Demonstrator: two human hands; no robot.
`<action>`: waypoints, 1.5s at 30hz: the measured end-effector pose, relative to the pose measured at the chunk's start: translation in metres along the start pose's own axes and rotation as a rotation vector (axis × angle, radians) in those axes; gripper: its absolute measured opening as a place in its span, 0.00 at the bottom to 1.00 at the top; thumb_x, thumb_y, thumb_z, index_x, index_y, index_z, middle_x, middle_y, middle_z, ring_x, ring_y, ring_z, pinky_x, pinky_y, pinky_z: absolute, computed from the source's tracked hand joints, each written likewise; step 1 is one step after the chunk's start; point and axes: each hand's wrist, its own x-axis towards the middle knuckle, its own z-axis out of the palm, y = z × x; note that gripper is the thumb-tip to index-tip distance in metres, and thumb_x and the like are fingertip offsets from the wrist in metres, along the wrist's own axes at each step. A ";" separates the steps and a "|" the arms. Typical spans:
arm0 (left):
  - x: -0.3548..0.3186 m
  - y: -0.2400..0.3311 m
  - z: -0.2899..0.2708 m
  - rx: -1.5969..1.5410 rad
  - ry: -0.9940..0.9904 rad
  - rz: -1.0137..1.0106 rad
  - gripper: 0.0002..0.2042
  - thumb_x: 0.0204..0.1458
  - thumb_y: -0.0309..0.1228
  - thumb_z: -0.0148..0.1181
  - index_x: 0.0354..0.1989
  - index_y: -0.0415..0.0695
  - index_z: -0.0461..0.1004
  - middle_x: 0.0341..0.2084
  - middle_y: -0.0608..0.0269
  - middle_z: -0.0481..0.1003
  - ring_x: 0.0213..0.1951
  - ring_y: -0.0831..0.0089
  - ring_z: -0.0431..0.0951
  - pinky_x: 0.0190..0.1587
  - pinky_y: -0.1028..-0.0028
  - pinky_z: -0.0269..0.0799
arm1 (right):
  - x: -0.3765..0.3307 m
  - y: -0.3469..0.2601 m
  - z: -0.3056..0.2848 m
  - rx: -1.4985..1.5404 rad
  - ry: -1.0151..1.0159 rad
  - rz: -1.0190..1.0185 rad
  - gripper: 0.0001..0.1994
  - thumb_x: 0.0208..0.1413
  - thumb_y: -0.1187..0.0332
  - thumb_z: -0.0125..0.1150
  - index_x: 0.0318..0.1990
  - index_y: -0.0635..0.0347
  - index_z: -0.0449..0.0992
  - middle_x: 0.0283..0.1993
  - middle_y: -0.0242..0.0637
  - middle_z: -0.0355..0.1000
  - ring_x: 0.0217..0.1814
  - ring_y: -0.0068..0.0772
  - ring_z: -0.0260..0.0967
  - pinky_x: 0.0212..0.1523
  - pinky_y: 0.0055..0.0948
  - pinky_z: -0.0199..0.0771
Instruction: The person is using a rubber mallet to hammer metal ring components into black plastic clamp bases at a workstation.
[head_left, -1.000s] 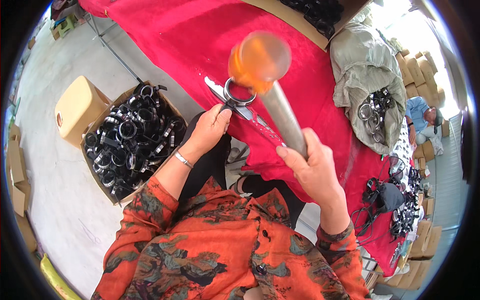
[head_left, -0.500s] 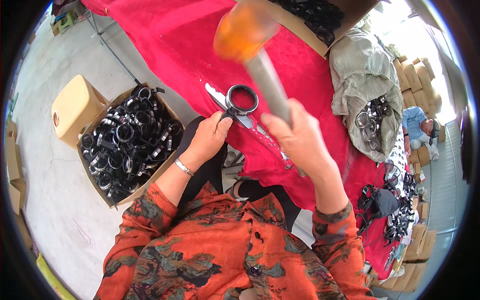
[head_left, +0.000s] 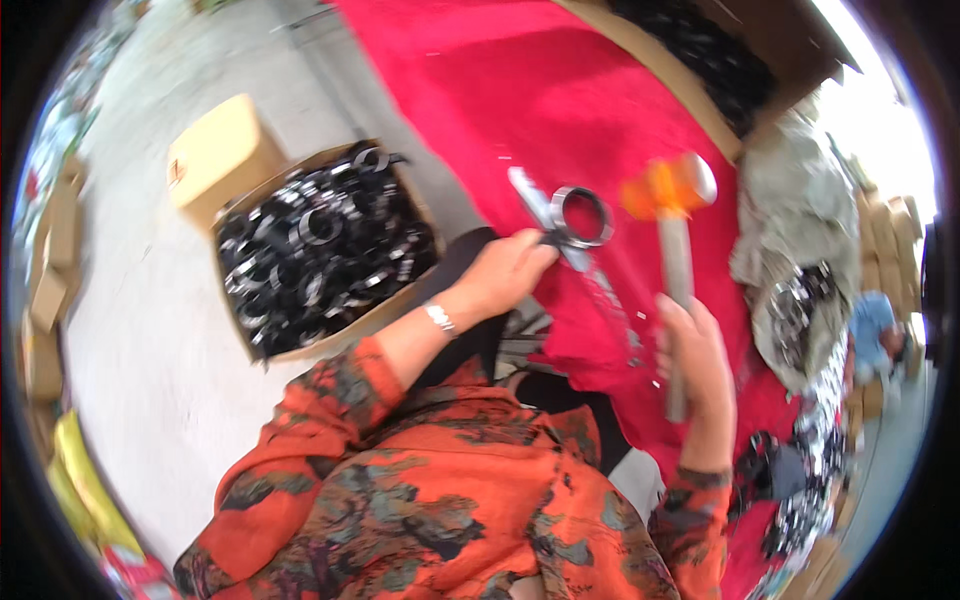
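Note:
My left hand (head_left: pixel 503 270) is closed on the short black stem of a ring-shaped part (head_left: pixel 582 217), black with a silvery rim. The ring stands over a strip of bare metal (head_left: pixel 540 200) at the red cloth's edge. My right hand (head_left: pixel 697 350) is wrapped round the pale handle of a mallet (head_left: pixel 676 255) with an orange head. The mallet's head is to the right of the ring and apart from it. Motion blurs the picture somewhat.
On my left, a cardboard box (head_left: pixel 428 205) holds many similar ring parts, beside a tan plastic stool (head_left: pixel 220 155). A grey sack (head_left: pixel 790 190) and another box (head_left: pixel 655 60) of black parts stand on the red-covered table (head_left: pixel 480 90). Another person (head_left: pixel 872 330) is at the far right.
The mallet has come down from its raised place and swung to the right, its head now beside the ring. My left hand keeps hold of the ring part. The whole view has shifted.

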 end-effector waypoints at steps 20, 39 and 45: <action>-0.168 -0.170 -0.252 0.852 0.727 -0.358 0.11 0.59 0.35 0.49 0.30 0.39 0.67 0.26 0.45 0.73 0.34 0.46 0.73 0.35 0.58 0.67 | 0.008 0.131 -0.052 -0.942 0.742 -0.505 0.21 0.57 0.54 0.57 0.45 0.66 0.70 0.41 0.48 0.68 0.44 0.53 0.67 0.43 0.44 0.66; -0.090 -0.191 -0.294 1.169 0.042 -0.660 0.18 0.49 0.30 0.56 0.46 0.29 0.70 0.46 0.36 0.71 0.50 0.43 0.70 0.53 0.57 0.66 | 0.005 0.126 -0.076 -0.713 0.746 -0.504 0.19 0.45 0.54 0.66 0.36 0.59 0.71 0.33 0.42 0.69 0.38 0.47 0.69 0.38 0.43 0.69; -0.055 -0.132 -0.275 0.783 0.068 -0.381 0.08 0.52 0.27 0.53 0.31 0.32 0.72 0.29 0.49 0.77 0.32 0.57 0.76 0.38 0.66 0.70 | 0.029 0.107 -0.108 -0.660 0.783 -0.395 0.20 0.44 0.55 0.67 0.39 0.59 0.71 0.37 0.42 0.71 0.42 0.47 0.70 0.41 0.43 0.69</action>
